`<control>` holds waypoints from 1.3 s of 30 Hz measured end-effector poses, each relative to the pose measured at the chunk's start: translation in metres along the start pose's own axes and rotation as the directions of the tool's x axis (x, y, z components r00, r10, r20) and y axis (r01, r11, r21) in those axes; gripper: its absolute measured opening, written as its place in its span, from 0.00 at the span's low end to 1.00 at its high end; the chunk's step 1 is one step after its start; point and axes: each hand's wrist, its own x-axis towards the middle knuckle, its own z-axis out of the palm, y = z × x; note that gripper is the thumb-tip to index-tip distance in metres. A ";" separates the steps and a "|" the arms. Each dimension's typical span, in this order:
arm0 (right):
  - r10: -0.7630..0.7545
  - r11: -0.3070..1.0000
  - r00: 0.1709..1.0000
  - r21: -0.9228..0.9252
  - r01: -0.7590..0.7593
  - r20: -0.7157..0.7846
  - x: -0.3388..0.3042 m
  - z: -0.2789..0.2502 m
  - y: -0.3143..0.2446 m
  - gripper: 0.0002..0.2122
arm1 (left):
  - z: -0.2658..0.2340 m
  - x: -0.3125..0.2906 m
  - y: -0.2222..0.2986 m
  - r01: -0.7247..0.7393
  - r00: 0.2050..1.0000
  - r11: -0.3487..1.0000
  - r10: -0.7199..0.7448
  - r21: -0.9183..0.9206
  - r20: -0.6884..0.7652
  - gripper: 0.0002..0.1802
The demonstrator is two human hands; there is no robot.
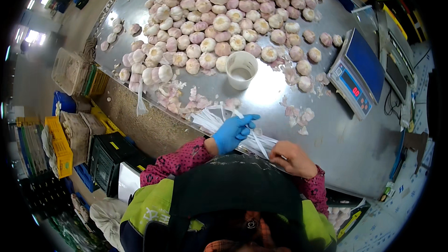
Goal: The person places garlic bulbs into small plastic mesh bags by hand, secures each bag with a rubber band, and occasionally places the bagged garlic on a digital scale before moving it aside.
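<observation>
My left hand point(229, 133), in a blue glove, is closed with a narrow white strip point(258, 143) running between its fingers. The strip slants down to my bare right hand point(293, 158), whose curled fingers meet its lower end. Beneath both hands, a bundle of similar flat white strips point(207, 121) lies along the table's near edge. A white plastic cup point(241, 70) stands just beyond, in front of a large heap of garlic bulbs point(205, 23). Left of the heap, several bulbs sit in a white net point(141, 105) whose tail hangs over the edge.
A blue-topped digital scale point(357, 74) stands at the right of the metal table point(331, 154). Loose garlic skins point(172, 98) litter the surface near the bundle. Crates, including a yellow one point(59, 147) and a black one point(109, 158), are stacked on the floor at left.
</observation>
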 end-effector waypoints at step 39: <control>0.390 0.264 0.908 0.926 -0.268 0.152 0.112 0.017 -0.007 0.03 | 0.038 -0.030 0.063 -0.542 0.682 0.705 0.687 0.457 -0.251 0.21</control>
